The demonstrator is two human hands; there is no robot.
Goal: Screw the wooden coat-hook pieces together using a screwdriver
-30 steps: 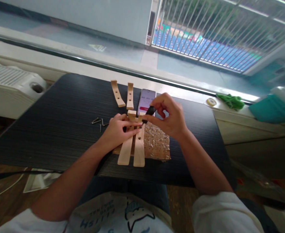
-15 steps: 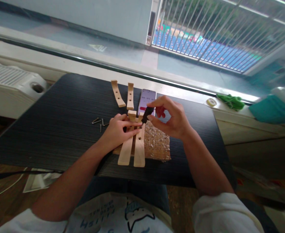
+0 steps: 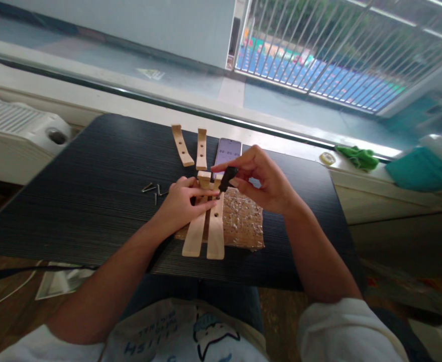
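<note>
A short black screwdriver [image 3: 228,178] is in my right hand [image 3: 264,181], whose fingers close on its handle. Its shaft slants down to the upper hole of the right-hand wooden piece [image 3: 216,239]. My left hand [image 3: 183,203] lies across the pale left-hand piece [image 3: 194,240]. Thumb and index finger come together around the driver's tip; what they pinch there is too small to make out. Both curved pieces rest side by side over a brown, plastic-wrapped block [image 3: 243,221], their wide ends towards me. A lower hole in the right-hand piece shows bare.
Several screws [image 3: 155,198] lie on the black table [image 3: 74,201] left of my hand. Two more curved wooden pieces [image 3: 182,146] and a phone [image 3: 229,147] showing a timer lie towards the window. A tape roll [image 3: 327,159] and green cloth [image 3: 360,158] are on the sill.
My right hand has turned on the screwdriver, its index finger reaching farther left over the handle top. My left hand and the wooden pieces keep their places.
</note>
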